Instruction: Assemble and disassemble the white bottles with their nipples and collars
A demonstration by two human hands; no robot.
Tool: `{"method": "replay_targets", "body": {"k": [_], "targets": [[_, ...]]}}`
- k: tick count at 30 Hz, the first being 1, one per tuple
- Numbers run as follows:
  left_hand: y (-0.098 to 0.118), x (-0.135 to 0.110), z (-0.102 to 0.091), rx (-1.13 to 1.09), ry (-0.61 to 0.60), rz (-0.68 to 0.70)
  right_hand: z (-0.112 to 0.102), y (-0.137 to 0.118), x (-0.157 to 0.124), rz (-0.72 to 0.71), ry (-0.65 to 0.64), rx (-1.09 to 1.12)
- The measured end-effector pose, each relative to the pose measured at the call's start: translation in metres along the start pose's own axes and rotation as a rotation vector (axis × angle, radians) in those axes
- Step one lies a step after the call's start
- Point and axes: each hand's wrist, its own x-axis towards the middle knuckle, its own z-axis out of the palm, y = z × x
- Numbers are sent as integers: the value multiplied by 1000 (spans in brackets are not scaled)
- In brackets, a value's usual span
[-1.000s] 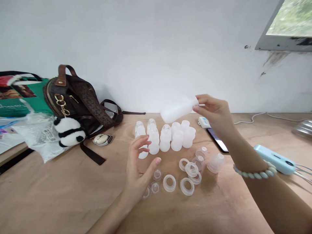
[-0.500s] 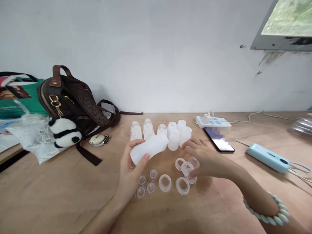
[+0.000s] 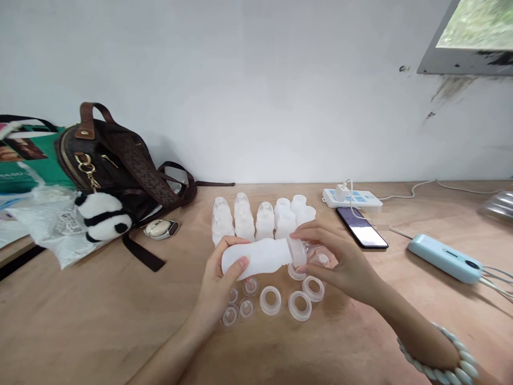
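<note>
My left hand (image 3: 222, 270) is wrapped round a white baby bottle (image 3: 256, 258), held on its side above the table. At the bottle's mouth, my right hand (image 3: 339, 259) grips a clear collar with a nipple (image 3: 297, 251); the two parts meet or nearly meet. Below them lie several clear collar rings (image 3: 300, 306), and to their left several clear nipples (image 3: 246, 307). Behind my hands stand several bottles with clear tops (image 3: 265, 220) on the left, and several open white bottles (image 3: 284, 216) on the right, partly hidden by my right hand.
At the left are a dark backpack (image 3: 116, 155) with a panda plush (image 3: 105, 216), a plastic bag (image 3: 48, 222) and a small watch-like item (image 3: 162, 229). To the right are a power strip (image 3: 363, 198), a phone (image 3: 358, 227) and a light-blue device (image 3: 444, 258) with cables.
My right hand has lifted a collar with a nipple from the pile and brought it to the bottle's mouth. The bottle has moved slightly right and down and lies more level.
</note>
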Motion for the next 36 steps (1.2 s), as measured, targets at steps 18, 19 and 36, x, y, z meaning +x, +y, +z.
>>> {"method": "replay_targets", "body": {"k": [18, 19, 36], "targets": [[9, -4, 6, 242, -37, 167, 14, -6, -4, 401, -202, 381], [10, -4, 6, 250, -25, 161, 11, -6, -3, 410, -226, 370], [6, -6, 8, 220, -80, 152, 11, 0, -2, 498, -150, 374]]}}
